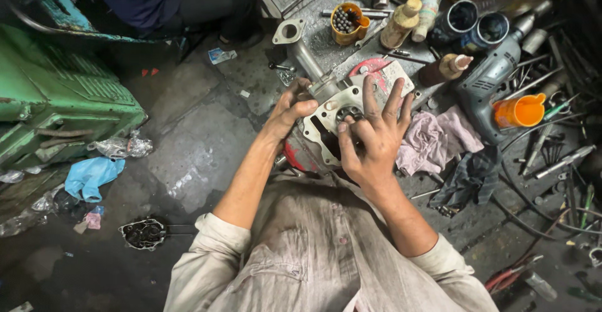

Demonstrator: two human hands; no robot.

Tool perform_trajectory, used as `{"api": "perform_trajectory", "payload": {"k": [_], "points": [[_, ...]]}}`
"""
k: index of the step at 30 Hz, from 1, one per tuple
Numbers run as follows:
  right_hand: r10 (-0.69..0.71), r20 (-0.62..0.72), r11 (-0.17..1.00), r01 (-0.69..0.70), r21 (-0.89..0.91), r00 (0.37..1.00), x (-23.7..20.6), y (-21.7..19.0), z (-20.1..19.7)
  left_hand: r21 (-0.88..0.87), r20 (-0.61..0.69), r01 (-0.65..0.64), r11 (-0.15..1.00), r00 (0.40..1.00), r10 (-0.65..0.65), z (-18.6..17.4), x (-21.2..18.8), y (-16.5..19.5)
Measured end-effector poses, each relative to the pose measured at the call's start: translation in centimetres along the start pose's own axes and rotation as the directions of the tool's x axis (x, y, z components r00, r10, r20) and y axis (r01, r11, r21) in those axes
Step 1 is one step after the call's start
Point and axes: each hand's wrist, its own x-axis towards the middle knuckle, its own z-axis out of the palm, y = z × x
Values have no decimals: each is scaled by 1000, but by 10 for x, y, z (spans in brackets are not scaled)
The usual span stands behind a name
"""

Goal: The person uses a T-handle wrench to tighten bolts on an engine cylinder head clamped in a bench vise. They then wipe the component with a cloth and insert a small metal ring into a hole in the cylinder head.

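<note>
A grimy workshop floor of dark, oil-stained concrete fills the lower left of the frame, and a cluttered metal workbench [326, 42] runs across the upper right. Nearest the camera, at bottom centre, is the person's own pale, soiled shirt with rolled sleeves, both forearms reaching up toward the middle of the picture. There the left hand [287, 112] is closed around the neck of a grey cast-metal housing [326, 108], thumb over its upper edge, at the part's left side. The right hand [375, 137] lies over the housing's flat flange from the right, fingers spread and raised, thumb pressed near the round bore in the flange; it touches the part but does not clamp it. The housing thus sits between the two hands, at the bench's near edge, its pipe-like arm running up and left. Just right of the hands lies a pink rag [433, 137], then a dark cloth. Further off are a grey electric drill [492, 80], an orange cup [520, 111], a yellow cup of bits [347, 23] and bottles. A green machine [56, 99] stands at far left.
</note>
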Motion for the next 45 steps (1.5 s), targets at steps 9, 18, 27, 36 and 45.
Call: {"api": "perform_trajectory", "payload": {"k": [9, 18, 27, 36, 45], "points": [[86, 93, 987, -72, -145, 992, 5, -4, 0, -31, 36, -8, 999, 999, 9, 1, 0, -3], [73, 142, 987, -51, -150, 987, 12, -8, -2, 10, 6, -9, 1000, 1000, 9, -3, 6, -12], [83, 223, 996, -77, -35, 971, 16, -4, -21, 173, -124, -13, 985, 992, 35, -6, 4, -7], [143, 324, 985, -104, -136, 935, 30, -14, -63, -11, 80, 5, 1000, 997, -4, -5, 12, 1], [-21, 525, 949, 183, -258, 851, 65, -31, -61, 22, -59, 14, 1000, 998, -13, 2, 3, 3]]}}
